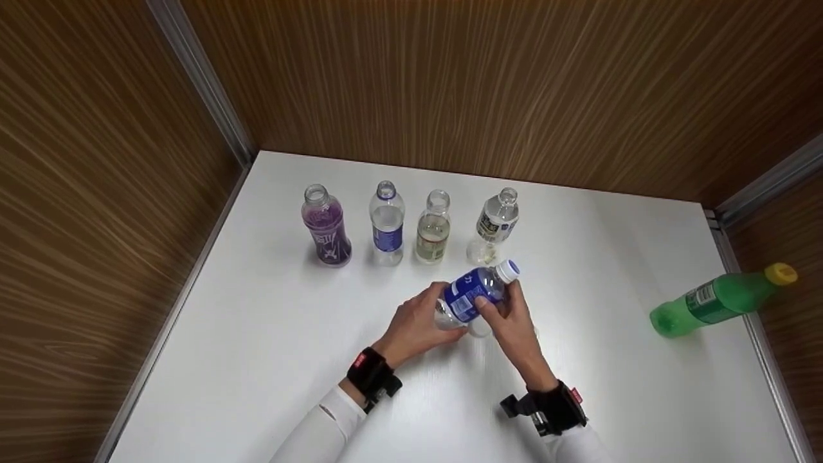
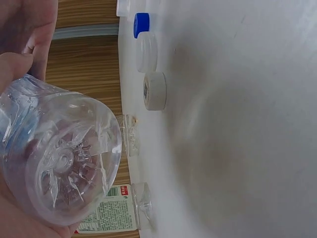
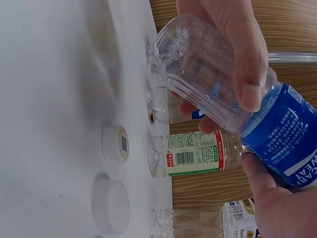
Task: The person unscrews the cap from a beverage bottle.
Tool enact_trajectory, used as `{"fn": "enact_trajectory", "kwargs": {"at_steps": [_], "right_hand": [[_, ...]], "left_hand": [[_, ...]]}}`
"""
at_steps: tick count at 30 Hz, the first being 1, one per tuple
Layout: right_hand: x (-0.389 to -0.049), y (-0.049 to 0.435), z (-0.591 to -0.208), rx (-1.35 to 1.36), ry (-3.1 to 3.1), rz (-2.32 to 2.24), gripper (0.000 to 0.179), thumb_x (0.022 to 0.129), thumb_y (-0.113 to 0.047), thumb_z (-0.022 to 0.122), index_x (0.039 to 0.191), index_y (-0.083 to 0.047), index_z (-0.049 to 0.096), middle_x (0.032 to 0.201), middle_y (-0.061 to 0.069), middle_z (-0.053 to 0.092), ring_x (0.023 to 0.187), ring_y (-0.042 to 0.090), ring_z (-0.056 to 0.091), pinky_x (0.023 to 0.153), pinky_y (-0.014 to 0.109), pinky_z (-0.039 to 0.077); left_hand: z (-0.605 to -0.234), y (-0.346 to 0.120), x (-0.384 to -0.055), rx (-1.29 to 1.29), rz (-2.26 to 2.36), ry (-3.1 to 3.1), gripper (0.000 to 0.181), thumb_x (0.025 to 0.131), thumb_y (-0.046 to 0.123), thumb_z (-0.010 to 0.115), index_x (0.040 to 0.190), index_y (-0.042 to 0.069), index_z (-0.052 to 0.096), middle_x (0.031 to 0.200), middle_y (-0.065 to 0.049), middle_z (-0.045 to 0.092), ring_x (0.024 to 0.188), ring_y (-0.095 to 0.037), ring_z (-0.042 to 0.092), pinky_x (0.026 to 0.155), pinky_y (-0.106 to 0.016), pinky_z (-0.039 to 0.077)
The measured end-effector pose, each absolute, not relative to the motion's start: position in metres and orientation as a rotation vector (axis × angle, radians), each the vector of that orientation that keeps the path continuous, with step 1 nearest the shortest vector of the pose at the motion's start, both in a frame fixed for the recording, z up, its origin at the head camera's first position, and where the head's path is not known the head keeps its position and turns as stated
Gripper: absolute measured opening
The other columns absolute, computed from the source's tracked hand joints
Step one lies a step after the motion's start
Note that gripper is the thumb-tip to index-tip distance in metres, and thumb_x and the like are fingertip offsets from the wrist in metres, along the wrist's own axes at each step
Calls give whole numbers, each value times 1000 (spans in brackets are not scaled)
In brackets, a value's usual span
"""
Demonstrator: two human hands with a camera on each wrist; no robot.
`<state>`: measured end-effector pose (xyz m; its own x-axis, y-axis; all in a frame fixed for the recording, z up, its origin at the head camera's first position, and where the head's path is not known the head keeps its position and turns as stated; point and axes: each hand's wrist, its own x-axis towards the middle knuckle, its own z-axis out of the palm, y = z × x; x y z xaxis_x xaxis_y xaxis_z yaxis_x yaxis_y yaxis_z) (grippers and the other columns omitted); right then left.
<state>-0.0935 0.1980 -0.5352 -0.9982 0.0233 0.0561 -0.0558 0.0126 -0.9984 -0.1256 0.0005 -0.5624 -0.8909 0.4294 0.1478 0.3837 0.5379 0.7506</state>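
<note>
A clear plastic bottle with a blue label [image 1: 472, 296] and a white cap [image 1: 508, 271] is held tilted above the white table, its capped end pointing up and to the right in the head view. My left hand [image 1: 418, 325] grips its lower, clear part. Near the label and shoulder, my right hand [image 1: 517, 334] holds it, the thumb across the label. The ridged bottle base [image 2: 64, 153] fills much of the left wrist view, off the tabletop. Both hands are on the bottle in the right wrist view, where its blue label [image 3: 285, 136] shows large.
Uncapped bottles stand in a back row: purple [image 1: 326, 231], blue-labelled [image 1: 387, 228], pale-labelled [image 1: 433, 231] and black-and-white-labelled [image 1: 494, 225]. A green bottle [image 1: 710, 301] with a yellow cap stands right. A blue cap [image 2: 141, 25], translucent cap [image 2: 147, 52] and white cap [image 2: 155, 90] lie on the table.
</note>
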Motion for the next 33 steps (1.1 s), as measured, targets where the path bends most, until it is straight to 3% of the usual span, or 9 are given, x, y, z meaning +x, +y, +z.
{"fn": "enact_trajectory", "kwargs": {"at_steps": [7, 17, 25, 33], "right_hand": [[-95, 217, -529, 83, -2141, 2139, 57, 102, -5, 57, 152, 7, 33, 151, 26, 44, 133, 22, 54, 106, 26, 47], [-102, 240, -512, 96, -2165, 2002, 33, 108, -8, 51, 131, 14, 59, 126, 23, 65, 111, 19, 69, 99, 31, 54], [-104, 236, -510, 32, -2253, 1921, 28, 104, -10, 61, 122, 11, 66, 109, 17, 72, 89, 22, 72, 86, 33, 60], [-107, 231, -514, 62, -2390, 1618, 21, 95, -16, 76, 112, -4, 76, 101, 8, 77, 88, 11, 72, 75, 19, 57]], "left_hand": [[-563, -2, -124, 687, 1294, 2717, 76, 79, 43, 87, 138, 11, 52, 119, -7, 69, 103, -22, 69, 87, -39, 56], [-570, -12, -123, 707, 1248, 2763, 75, 78, 41, 89, 136, 10, 53, 117, -7, 69, 101, -22, 68, 85, -39, 57], [-577, -18, -120, 822, 1128, 2875, 80, 77, 36, 91, 139, 6, 52, 125, -10, 68, 108, -24, 68, 90, -40, 57], [-580, -20, -119, 893, 1028, 2953, 78, 76, 36, 90, 138, 8, 53, 121, -8, 68, 106, -23, 68, 86, -41, 57]]}}
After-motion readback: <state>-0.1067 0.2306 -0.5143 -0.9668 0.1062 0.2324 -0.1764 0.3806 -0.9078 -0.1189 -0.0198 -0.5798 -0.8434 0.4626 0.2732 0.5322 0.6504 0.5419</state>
